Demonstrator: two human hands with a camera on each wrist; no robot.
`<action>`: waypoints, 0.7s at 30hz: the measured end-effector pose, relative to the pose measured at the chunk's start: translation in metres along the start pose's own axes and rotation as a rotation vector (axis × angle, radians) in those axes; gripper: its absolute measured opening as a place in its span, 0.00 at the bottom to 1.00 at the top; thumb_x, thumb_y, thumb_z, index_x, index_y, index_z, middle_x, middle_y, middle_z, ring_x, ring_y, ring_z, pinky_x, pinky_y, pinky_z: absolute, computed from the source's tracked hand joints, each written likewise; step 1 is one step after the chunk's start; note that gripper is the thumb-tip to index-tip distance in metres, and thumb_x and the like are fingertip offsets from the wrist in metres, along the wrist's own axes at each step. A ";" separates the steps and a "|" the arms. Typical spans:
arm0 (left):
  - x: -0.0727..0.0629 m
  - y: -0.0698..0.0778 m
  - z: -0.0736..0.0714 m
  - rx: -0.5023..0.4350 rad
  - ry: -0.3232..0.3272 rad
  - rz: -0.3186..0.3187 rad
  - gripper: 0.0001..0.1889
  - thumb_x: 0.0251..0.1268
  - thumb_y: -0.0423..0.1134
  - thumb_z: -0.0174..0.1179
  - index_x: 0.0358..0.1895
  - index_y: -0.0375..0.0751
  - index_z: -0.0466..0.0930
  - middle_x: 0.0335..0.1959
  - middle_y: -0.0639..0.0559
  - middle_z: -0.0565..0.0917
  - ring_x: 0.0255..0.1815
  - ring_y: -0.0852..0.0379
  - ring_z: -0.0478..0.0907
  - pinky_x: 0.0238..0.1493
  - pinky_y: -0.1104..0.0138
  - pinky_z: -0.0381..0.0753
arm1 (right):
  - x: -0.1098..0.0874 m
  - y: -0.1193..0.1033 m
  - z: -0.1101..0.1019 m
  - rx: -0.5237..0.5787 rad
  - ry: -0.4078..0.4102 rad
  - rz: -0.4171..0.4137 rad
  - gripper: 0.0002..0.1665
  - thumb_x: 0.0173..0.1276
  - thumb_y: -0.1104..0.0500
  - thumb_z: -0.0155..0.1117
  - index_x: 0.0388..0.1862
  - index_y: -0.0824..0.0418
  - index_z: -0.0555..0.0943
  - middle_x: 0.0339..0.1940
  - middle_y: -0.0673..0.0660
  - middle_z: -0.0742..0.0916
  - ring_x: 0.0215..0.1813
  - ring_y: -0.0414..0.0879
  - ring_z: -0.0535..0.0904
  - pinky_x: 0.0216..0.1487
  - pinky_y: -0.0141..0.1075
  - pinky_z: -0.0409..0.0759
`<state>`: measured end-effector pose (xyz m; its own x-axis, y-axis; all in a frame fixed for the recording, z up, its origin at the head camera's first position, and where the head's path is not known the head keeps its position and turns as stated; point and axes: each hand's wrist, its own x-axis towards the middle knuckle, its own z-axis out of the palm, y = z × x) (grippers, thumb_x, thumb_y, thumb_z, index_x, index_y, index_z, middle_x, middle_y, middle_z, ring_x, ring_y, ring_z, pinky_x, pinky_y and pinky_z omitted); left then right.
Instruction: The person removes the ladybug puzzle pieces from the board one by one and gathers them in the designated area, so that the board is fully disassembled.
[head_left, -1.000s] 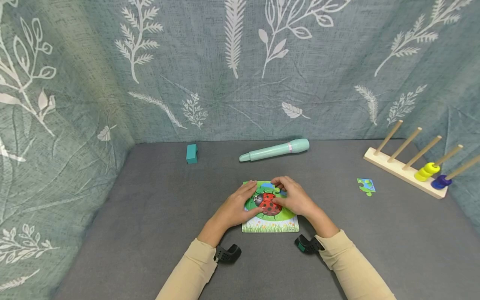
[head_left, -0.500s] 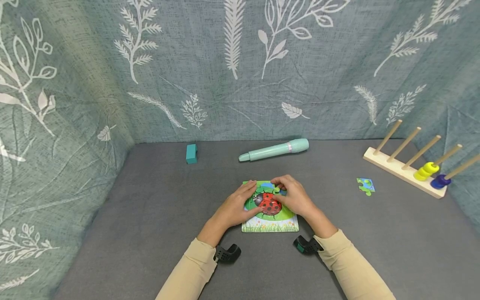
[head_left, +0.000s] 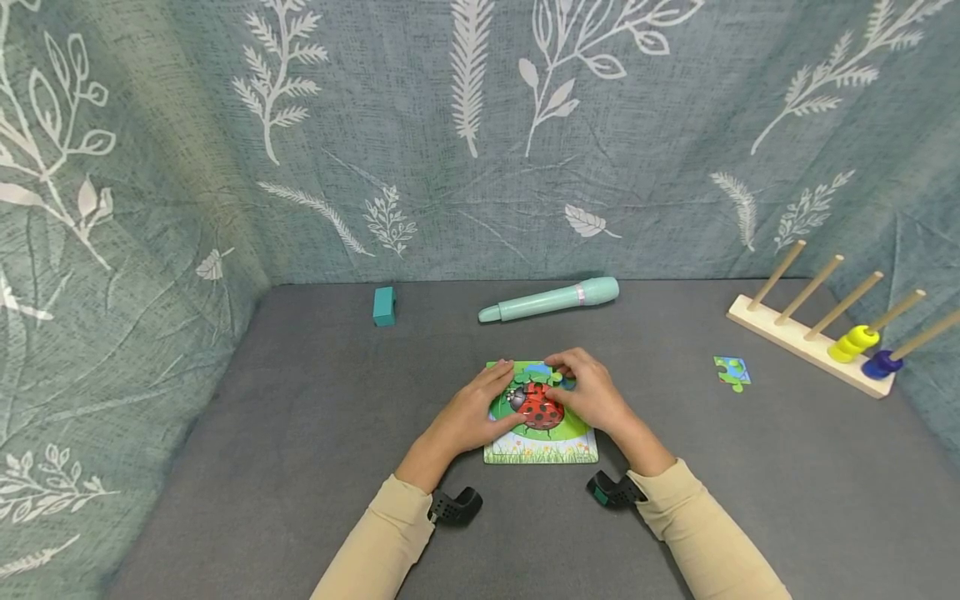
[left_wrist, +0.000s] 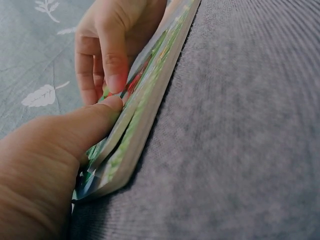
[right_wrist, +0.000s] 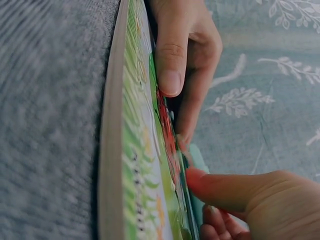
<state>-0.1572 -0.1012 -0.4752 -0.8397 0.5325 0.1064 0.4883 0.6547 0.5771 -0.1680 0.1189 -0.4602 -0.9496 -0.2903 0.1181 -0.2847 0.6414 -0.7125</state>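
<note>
Head view: puzzle board (head_left: 540,455) steadied by unclenched left hand (head_left: 472,414); upper piece (head_left: 536,376) pinched by right hand (head_left: 595,397); alignment best checked before pressing

No readable text, labels or numbers — anywhere.

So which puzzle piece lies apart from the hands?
The lone piece between the right hand and pegged stand; others visible are at the ladybug board.
</note>
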 end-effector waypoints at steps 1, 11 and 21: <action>0.000 0.000 0.000 0.001 0.001 0.002 0.39 0.62 0.52 0.62 0.71 0.36 0.60 0.73 0.42 0.60 0.75 0.44 0.55 0.71 0.49 0.64 | 0.000 0.000 -0.001 0.006 0.004 0.000 0.23 0.59 0.63 0.70 0.54 0.64 0.79 0.49 0.60 0.79 0.48 0.53 0.77 0.48 0.46 0.81; -0.003 -0.001 0.002 -0.004 0.016 -0.001 0.38 0.61 0.51 0.63 0.70 0.36 0.62 0.73 0.42 0.61 0.75 0.45 0.55 0.70 0.49 0.66 | -0.003 0.002 -0.015 0.055 -0.012 -0.004 0.24 0.59 0.61 0.70 0.56 0.61 0.78 0.52 0.58 0.79 0.48 0.51 0.76 0.49 0.46 0.79; -0.002 0.002 0.002 0.002 0.009 0.002 0.38 0.62 0.51 0.62 0.71 0.35 0.61 0.73 0.42 0.60 0.75 0.44 0.54 0.71 0.49 0.65 | -0.024 0.038 -0.065 0.077 0.020 0.041 0.24 0.62 0.62 0.67 0.58 0.63 0.76 0.54 0.62 0.77 0.52 0.55 0.74 0.55 0.50 0.76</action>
<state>-0.1541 -0.1000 -0.4762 -0.8408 0.5291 0.1148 0.4905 0.6546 0.5752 -0.1648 0.1965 -0.4448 -0.9630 -0.2501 0.1009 -0.2352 0.5960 -0.7678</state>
